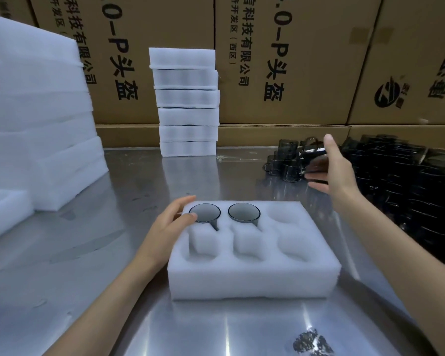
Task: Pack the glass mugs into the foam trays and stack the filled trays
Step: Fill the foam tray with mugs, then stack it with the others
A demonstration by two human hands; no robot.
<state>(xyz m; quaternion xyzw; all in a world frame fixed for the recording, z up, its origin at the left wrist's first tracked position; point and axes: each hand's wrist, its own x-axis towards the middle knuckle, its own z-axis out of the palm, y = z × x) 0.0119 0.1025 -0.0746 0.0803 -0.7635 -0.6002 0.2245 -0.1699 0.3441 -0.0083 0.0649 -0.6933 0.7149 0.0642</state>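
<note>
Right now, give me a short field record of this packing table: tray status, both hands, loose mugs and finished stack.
tray: white foam tray with six pockets on the steel table
filled pockets: two dark glass mugs, far left and far middle
empty pockets: four
left hand: rests on the tray's far left corner, fingertips at the mug rim
right hand: open, reaching toward the loose dark mugs
stacked white foam trays: at the table's back edge
</note>
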